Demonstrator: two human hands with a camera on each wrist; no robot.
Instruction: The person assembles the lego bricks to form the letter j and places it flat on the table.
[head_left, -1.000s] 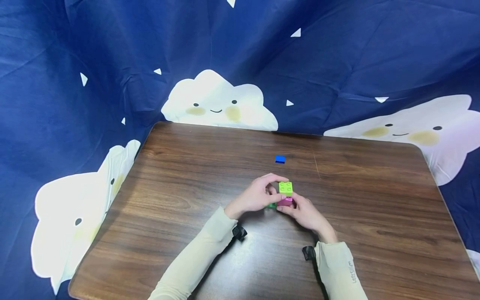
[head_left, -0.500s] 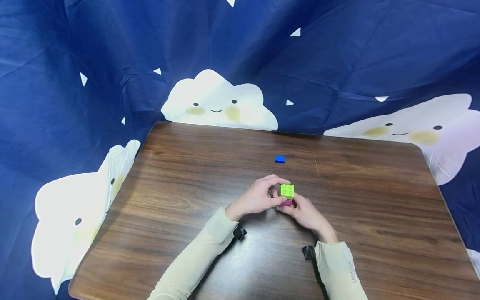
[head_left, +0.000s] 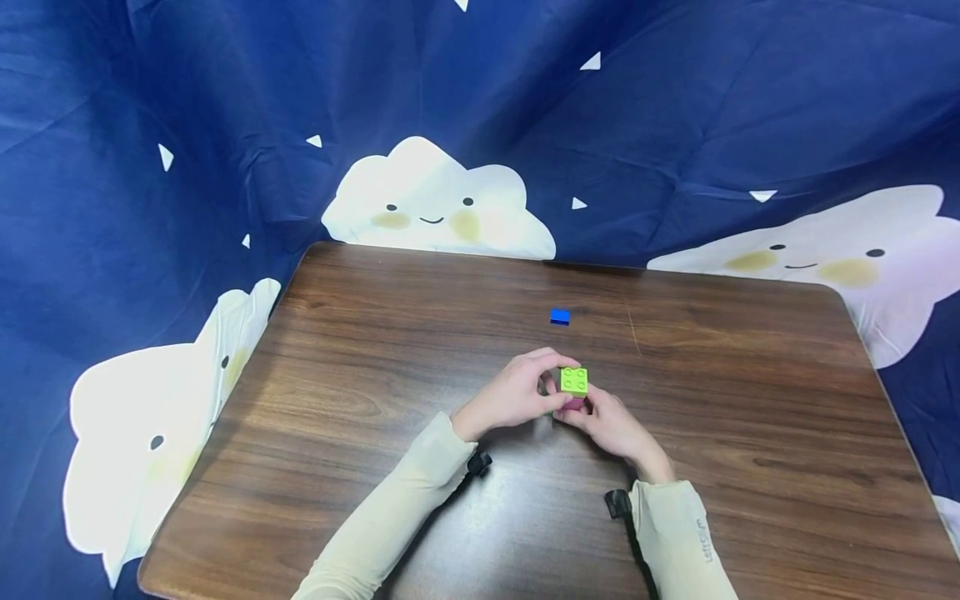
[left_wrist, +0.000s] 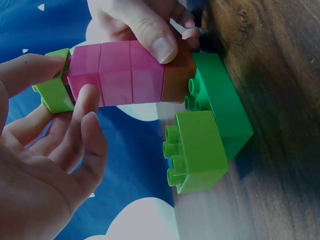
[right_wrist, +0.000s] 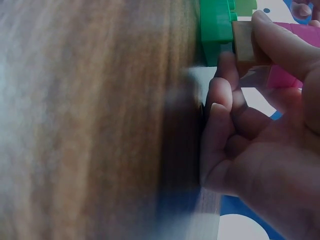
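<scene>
My left hand pinches a small lime-green brick between thumb and fingers at the top of a brick tower. This brick sits slightly tilted over the uppermost pink block, with a narrow gap showing in the left wrist view. Below it run three pink bricks and an orange-brown brick. The brown one stands on a green brick at the table. Another lime brick is on the green one beside the tower. My right hand grips the tower low down, its thumb on the brown brick.
A small blue brick lies on the wooden table beyond the hands. Behind the table hangs a blue curtain with white clouds. Black camera straps sit at the wrists.
Since a second ago, my left hand has moved the lime brick slightly right and down, closer onto the pink brick. My right hand stays in place around the tower.
</scene>
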